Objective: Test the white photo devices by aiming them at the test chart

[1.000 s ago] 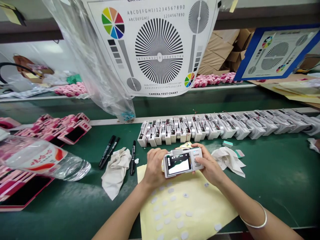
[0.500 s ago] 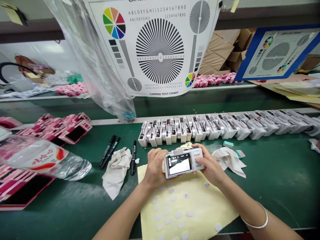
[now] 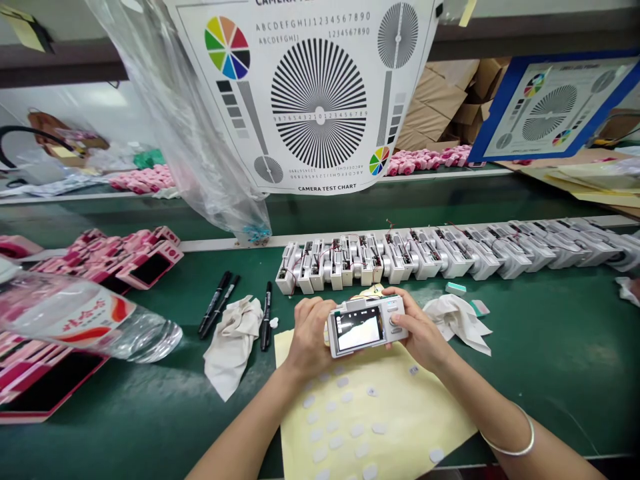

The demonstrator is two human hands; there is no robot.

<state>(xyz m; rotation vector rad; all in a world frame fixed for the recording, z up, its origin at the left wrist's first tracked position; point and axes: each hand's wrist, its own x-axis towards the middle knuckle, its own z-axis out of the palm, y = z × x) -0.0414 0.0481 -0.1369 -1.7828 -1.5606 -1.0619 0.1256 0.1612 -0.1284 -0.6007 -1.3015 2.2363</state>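
Observation:
Between my two hands is a small silver digital camera (image 3: 367, 327), its lit screen facing me and slightly tilted. My left hand (image 3: 311, 337) is closed around its left end. On the other end, my right hand (image 3: 420, 330) grips the body, with the thumb on the buttons beside the screen. Under the camera lies a yellow sheet (image 3: 400, 407) dotted with small pale stickers. Behind it stands a row of opened silver camera bodies (image 3: 370, 260) with thin wires showing. A printed camera test chart (image 3: 320, 100) hangs in front of me.
On the left are pink cameras (image 3: 150, 263) and a lying water bottle (image 3: 90, 313). Black markers (image 3: 267, 317) and a crumpled cloth (image 3: 233, 347) lie left of the sheet. Another white cloth (image 3: 457, 320) is to the right. A clear plastic bag (image 3: 185, 113) hangs beside the chart.
The picture on the camera's screen differs slightly, with the bright area sitting a little differently. Both hands keep the same hold on the camera.

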